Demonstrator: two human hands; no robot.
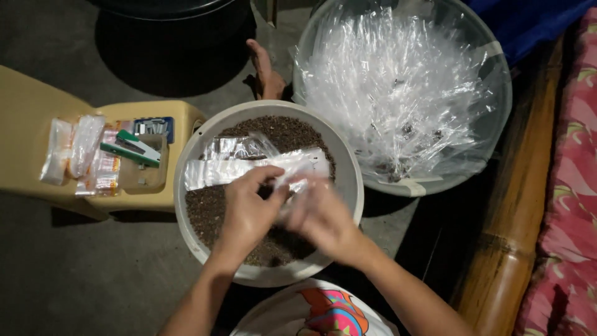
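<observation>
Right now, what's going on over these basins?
A person's left hand and right hand together hold a small clear bag over a white basin of dark grains. Beside it a second basin is piled with clear bags. A stapler lies on a yellow stool.

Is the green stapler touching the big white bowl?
Apart. The head view shows the green stapler lying on the yellow stool, with stool surface between it and the white bowl.
</observation>
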